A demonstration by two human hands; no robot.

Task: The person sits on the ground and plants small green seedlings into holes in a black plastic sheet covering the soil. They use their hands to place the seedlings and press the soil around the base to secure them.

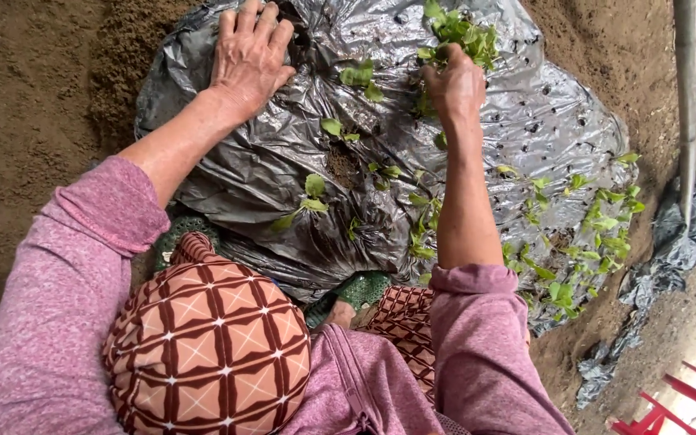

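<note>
My left hand [250, 55] lies flat with fingers spread on crinkled grey-black plastic sheeting [283, 169] that covers a soil bed. My right hand [454, 84] is closed around a bunch of small green seedlings [461, 34] at the top of the sheet. More small seedlings [309, 193] poke up through holes in the plastic between my arms, and a row of them [598, 234] runs down the right side. Both sleeves are pink-purple.
Bare brown soil [34, 105] surrounds the sheet on the left and upper right. A grey pole [686, 105] stands at the right edge. My patterned brown-and-cream trousers [211, 346] and green footwear [364, 288] fill the bottom. Red plastic furniture [670, 403] shows at the bottom right.
</note>
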